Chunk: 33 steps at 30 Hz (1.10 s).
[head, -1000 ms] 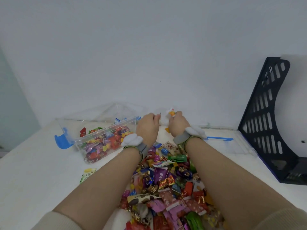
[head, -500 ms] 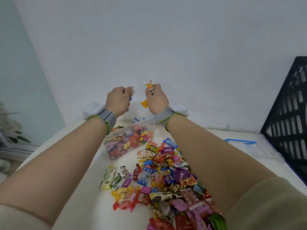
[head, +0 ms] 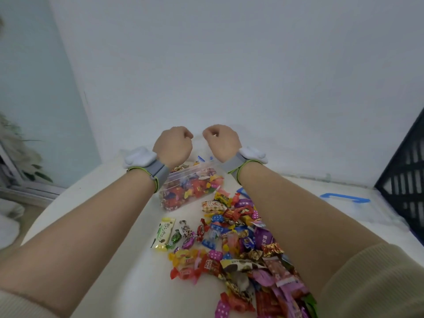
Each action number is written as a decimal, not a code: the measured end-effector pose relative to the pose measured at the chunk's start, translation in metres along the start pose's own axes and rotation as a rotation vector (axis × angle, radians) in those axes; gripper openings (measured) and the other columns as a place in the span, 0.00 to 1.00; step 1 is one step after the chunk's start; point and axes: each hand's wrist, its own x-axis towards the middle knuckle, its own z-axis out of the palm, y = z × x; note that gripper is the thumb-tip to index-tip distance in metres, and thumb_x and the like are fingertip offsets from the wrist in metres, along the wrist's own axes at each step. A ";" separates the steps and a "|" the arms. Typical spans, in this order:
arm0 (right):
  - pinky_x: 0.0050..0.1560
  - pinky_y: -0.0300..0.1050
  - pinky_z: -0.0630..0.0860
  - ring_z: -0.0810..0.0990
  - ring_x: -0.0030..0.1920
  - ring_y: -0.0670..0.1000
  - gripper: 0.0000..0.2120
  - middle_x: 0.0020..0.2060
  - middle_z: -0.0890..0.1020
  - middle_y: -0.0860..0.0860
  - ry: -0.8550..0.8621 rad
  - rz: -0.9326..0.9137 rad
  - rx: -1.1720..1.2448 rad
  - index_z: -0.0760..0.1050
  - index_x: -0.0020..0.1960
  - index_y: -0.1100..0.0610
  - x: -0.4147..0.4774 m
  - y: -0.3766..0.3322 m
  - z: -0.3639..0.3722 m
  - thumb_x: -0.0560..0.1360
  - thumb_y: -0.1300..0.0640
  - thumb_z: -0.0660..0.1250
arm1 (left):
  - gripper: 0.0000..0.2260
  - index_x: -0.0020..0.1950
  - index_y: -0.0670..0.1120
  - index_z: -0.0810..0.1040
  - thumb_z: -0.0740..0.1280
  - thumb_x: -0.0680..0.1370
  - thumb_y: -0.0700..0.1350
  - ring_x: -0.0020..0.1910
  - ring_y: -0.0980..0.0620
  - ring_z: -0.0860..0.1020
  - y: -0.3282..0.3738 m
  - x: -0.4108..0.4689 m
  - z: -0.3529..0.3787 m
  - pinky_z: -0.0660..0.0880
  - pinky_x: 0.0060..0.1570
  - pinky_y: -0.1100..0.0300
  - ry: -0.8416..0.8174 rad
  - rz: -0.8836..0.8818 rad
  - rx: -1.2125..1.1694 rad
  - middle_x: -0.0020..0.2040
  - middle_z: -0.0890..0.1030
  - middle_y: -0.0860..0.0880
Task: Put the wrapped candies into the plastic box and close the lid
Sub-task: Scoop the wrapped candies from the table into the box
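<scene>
Now at the plastic box [head: 195, 169]: it stands open on the table [head: 110, 226], partly filled with wrapped sweets. Your left hand [head: 173, 143] and right hand [head: 221, 141] hang side by side just above it, apart from one another. Half a second ago wrappers stuck out of both fists; now none shows, which suggests the handful has gone into the box. The fingers of both hands are curled under and seen from the back, so you cannot tell whether anything is left inside them. Nearer you than the box, the loose wrapped candies [head: 238, 235] lie in a heap that begins just beside its near wall, so most of the loading looks still to do. To the right of the box, well apart, lies the clear lid [head: 358, 214] with its blue latch [head: 344, 198]; further right again stands a black rack [head: 403, 180]. Closing is judged a late step
</scene>
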 end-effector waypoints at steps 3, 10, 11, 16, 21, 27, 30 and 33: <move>0.44 0.40 0.67 0.79 0.47 0.52 0.13 0.48 0.83 0.51 0.191 0.050 0.077 0.81 0.50 0.55 -0.015 0.017 -0.023 0.77 0.52 0.60 | 0.16 0.61 0.46 0.79 0.57 0.79 0.40 0.61 0.46 0.77 0.014 -0.024 0.004 0.73 0.60 0.54 0.141 0.205 0.035 0.60 0.81 0.48; 0.63 0.47 0.71 0.76 0.63 0.55 0.18 0.63 0.78 0.53 -0.403 0.213 -0.217 0.75 0.66 0.54 -0.080 0.084 -0.056 0.77 0.52 0.63 | 0.16 0.68 0.50 0.72 0.55 0.82 0.48 0.59 0.52 0.76 0.018 -0.087 0.073 0.75 0.59 0.53 -0.302 0.529 0.139 0.63 0.76 0.51; 0.65 0.48 0.69 0.74 0.65 0.55 0.21 0.64 0.76 0.53 -0.474 0.204 -0.257 0.73 0.68 0.51 -0.088 0.090 -0.054 0.76 0.49 0.65 | 0.17 0.70 0.49 0.70 0.55 0.83 0.50 0.63 0.51 0.74 0.013 -0.093 0.086 0.73 0.62 0.53 -0.371 0.501 0.166 0.65 0.74 0.50; 0.66 0.52 0.66 0.67 0.66 0.55 0.18 0.65 0.71 0.51 -0.463 0.042 -0.512 0.72 0.66 0.44 -0.115 0.105 -0.056 0.78 0.42 0.59 | 0.26 0.76 0.49 0.63 0.52 0.82 0.60 0.75 0.50 0.62 0.004 -0.112 0.124 0.54 0.76 0.48 -0.373 0.392 0.253 0.73 0.68 0.50; 0.51 0.49 0.74 0.77 0.52 0.55 0.15 0.56 0.73 0.52 -0.478 -0.005 -0.522 0.71 0.60 0.48 -0.124 0.107 -0.055 0.80 0.42 0.56 | 0.30 0.73 0.56 0.66 0.53 0.76 0.70 0.71 0.51 0.66 0.003 -0.115 0.126 0.59 0.71 0.48 -0.293 0.318 0.212 0.70 0.70 0.53; 0.39 0.45 0.71 0.78 0.41 0.55 0.14 0.44 0.79 0.52 -0.341 -0.018 -0.610 0.70 0.52 0.53 -0.126 0.111 -0.053 0.79 0.43 0.56 | 0.26 0.63 0.58 0.73 0.57 0.71 0.69 0.66 0.48 0.70 0.003 -0.115 0.129 0.68 0.61 0.51 -0.204 0.189 0.145 0.67 0.69 0.50; 0.33 0.43 0.67 0.75 0.35 0.53 0.14 0.36 0.77 0.51 -0.303 0.051 -0.580 0.70 0.47 0.53 -0.126 0.112 -0.051 0.78 0.43 0.57 | 0.21 0.61 0.57 0.73 0.58 0.73 0.65 0.60 0.49 0.73 0.002 -0.113 0.130 0.69 0.54 0.54 -0.185 0.197 0.138 0.62 0.71 0.50; 0.33 0.43 0.68 0.76 0.35 0.54 0.14 0.34 0.76 0.51 -0.274 0.101 -0.524 0.71 0.43 0.54 -0.125 0.112 -0.049 0.77 0.44 0.57 | 0.14 0.57 0.55 0.74 0.60 0.76 0.60 0.53 0.51 0.75 0.003 -0.114 0.129 0.69 0.45 0.58 -0.137 0.235 0.120 0.56 0.75 0.52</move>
